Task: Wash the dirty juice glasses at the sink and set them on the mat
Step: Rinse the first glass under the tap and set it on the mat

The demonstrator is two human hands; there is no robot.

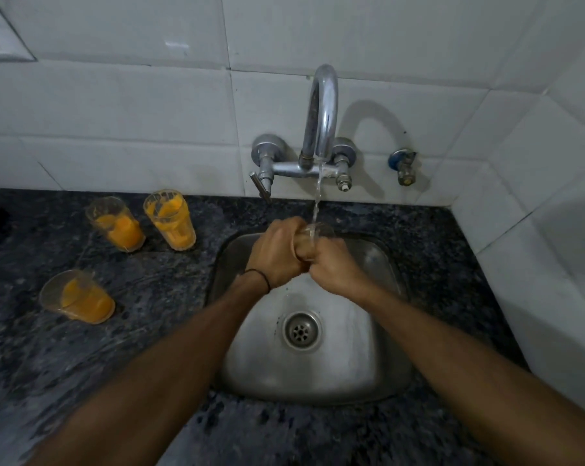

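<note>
A clear juice glass (318, 232) is held over the steel sink (378, 260) under a thin stream of water from the chrome tap (323, 109). My left hand (277, 252) wraps its left side and my right hand (334, 265) grips its lower right, so most of the glass is hidden. Three dirty glasses smeared with orange juice stand on the dark counter to the left: one (116, 225), another (170, 219) beside it, and a third (79, 297) nearer to me. No mat is in view.
The speckled dark granite counter (156, 331) surrounds the sink, whose drain (301, 330) sits in the middle. White tiled walls rise behind and close on the right. A small blue-capped valve (403, 166) juts from the wall right of the tap.
</note>
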